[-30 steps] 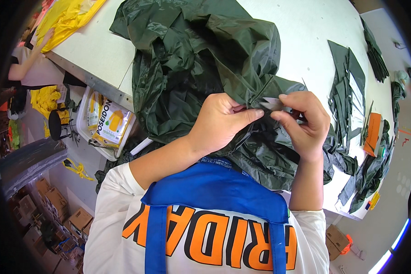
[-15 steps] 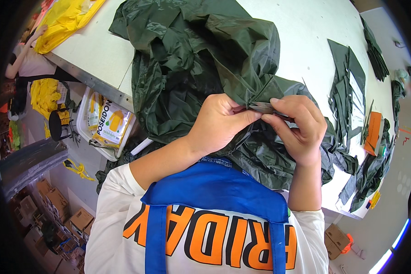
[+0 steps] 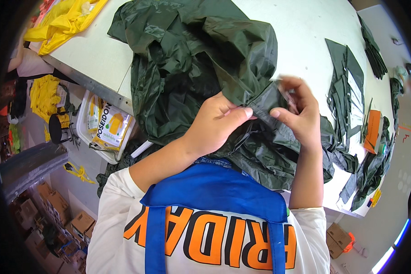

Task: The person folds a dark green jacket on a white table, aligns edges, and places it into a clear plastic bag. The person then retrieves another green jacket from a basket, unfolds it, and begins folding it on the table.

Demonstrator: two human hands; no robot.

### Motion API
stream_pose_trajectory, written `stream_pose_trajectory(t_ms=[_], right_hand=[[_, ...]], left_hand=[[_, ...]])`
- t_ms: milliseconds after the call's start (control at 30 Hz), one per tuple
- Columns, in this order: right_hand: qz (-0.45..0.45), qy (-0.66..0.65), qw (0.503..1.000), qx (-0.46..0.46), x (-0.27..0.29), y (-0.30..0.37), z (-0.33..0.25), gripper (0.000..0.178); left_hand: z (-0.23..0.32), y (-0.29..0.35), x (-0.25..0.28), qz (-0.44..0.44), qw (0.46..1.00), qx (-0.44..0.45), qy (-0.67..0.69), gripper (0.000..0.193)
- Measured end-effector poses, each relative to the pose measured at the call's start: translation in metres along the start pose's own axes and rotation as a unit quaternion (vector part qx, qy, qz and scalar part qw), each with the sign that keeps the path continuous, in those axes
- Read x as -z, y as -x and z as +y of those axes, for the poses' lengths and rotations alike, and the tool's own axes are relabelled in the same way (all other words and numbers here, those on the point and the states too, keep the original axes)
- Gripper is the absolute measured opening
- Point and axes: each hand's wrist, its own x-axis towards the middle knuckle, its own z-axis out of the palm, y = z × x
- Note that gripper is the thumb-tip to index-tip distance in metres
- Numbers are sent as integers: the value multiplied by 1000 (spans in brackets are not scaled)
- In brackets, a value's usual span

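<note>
A shiny dark green raincoat (image 3: 182, 59) lies crumpled on the white table, with a zip along its left side. My left hand (image 3: 217, 121) is closed, pinching a folded edge of its cloth between thumb and fingers. Just to the right, my right hand (image 3: 299, 109) is curled with the thumb against a raised flap of the raincoat. Its fingertips are smeared by motion. A thin greyish thing shows between the right thumb and fingers, too blurred to name. More dark green cloth is bunched below both hands.
Flat dark green pieces (image 3: 345, 86) and an orange box (image 3: 373, 131) lie on the white table (image 3: 306, 32) at the right. Yellow garments (image 3: 71, 23) lie at the far left, near another person. A white bin (image 3: 84, 132) with packaged goods stands below the table's left edge.
My right hand has shifted slightly up and turned, its fingers lifting away from my left. The cloth flap between the hands has opened up. My left hand keeps its pinch.
</note>
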Motion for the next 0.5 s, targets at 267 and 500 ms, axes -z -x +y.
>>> stream_pose_trajectory(t_ms=[267,500], right_hand=[[59,301,883,355,-30,28,-17,23],[-101,117,974,169,-41,35,-5,21]], left_hand=[[11,6,-2,31,991,-4,133,38],[16,13,4,62,990,41,122,28]])
